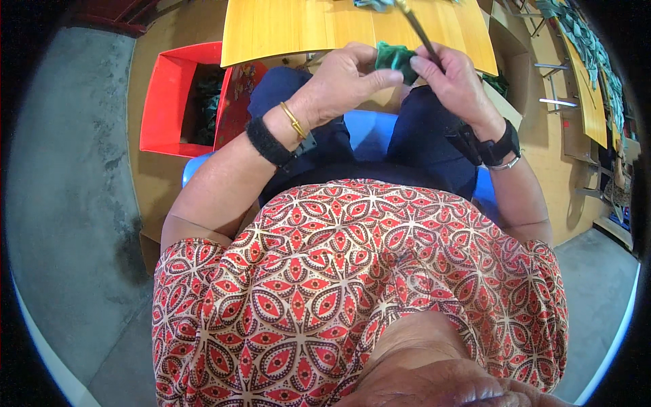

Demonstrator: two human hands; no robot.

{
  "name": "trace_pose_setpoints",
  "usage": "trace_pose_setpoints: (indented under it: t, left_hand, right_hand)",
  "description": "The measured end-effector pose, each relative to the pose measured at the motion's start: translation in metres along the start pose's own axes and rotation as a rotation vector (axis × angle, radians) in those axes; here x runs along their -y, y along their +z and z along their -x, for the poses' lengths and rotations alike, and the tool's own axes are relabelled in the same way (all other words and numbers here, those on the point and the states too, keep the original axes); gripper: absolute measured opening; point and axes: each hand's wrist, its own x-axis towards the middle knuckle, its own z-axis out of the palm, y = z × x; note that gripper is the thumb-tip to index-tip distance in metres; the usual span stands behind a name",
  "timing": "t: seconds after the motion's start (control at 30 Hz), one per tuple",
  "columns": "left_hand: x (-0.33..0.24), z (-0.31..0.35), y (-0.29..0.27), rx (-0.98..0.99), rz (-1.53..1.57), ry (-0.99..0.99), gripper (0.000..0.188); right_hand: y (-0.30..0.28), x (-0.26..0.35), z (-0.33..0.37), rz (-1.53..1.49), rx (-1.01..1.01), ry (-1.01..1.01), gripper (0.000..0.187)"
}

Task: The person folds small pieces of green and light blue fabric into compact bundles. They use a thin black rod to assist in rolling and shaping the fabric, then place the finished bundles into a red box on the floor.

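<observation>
Pinching a small green fabric piece (395, 60), the left hand (342, 85) has its grip closed on the cloth's left edge, thumb stretched across to it. Right hand (453, 81) grips the cloth's right side and also a thin dark rod (420, 30) that slants up and away from its fingers. Fabric sits between the 2 hands, above the lap. Just beyond the hands lies a yellow bench (291, 27). Left of the left hand stands a red bin (169, 102) holding dark green material. Under the person, a blue seat (369, 132).
</observation>
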Motion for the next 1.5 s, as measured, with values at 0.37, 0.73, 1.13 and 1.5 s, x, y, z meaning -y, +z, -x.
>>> trace_pose_setpoints:
  t: [0.37, 0.73, 1.13, 1.5]
  left_hand:
    - [-0.003, -0.001, -0.018, 0.038, -0.616, 0.349, 0.025]
    - [-0.005, -0.001, -0.006, -0.050, -0.357, 0.394, 0.032]
    - [-0.017, -0.013, -0.052, -0.151, 0.137, 0.024, 0.023]
    - [-0.007, -0.011, -0.029, -0.418, 1.323, -0.154, 0.051]
  right_hand:
    - [-0.030, -0.007, -0.010, -0.696, 0.121, 0.338, 0.017]
    - [-0.036, -0.022, -0.012, -0.403, -0.078, 0.113, 0.017]
    - [-0.036, -0.038, -0.015, -0.195, -0.209, -0.013, 0.019]
    - [0.018, -0.012, 0.006, -0.753, -0.253, 0.164, 0.017]
